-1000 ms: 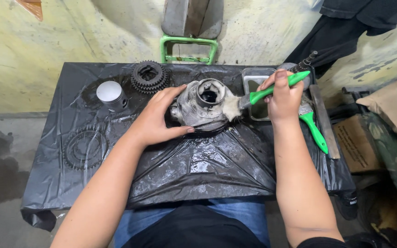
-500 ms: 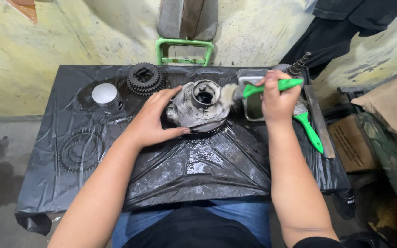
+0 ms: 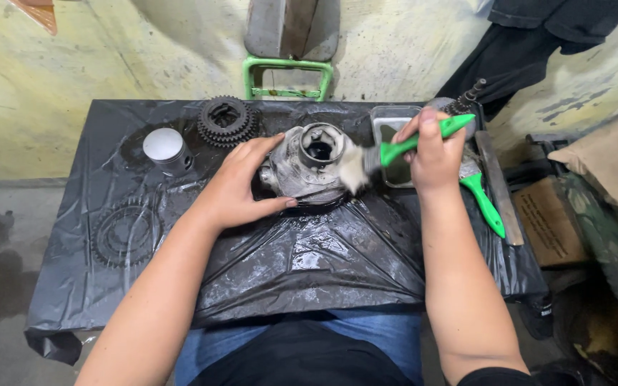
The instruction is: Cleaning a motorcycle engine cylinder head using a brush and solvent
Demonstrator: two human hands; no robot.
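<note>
A grey metal engine cylinder [image 3: 309, 161] with a dark bore lies on a table covered in wet black plastic sheeting [image 3: 309, 257]. My left hand [image 3: 241, 186] rests flat against its left side and steadies it. My right hand [image 3: 430, 154] grips a green-handled paintbrush [image 3: 402, 148], whose pale bristles touch the right side of the cylinder.
A silver piston [image 3: 166, 149] and a stacked black gear [image 3: 224, 120] sit at the back left, a large flat gear [image 3: 124, 232] nearer left. A metal tray [image 3: 393, 129], a second green-handled brush [image 3: 482, 196] and a flat metal bar [image 3: 498, 189] lie right. Cardboard box [image 3: 548, 221] beside the table.
The brush has swung from pointing up right to lying level, its bristles now pressed on the cylinder's right side. My left hand stays on the cylinder.
</note>
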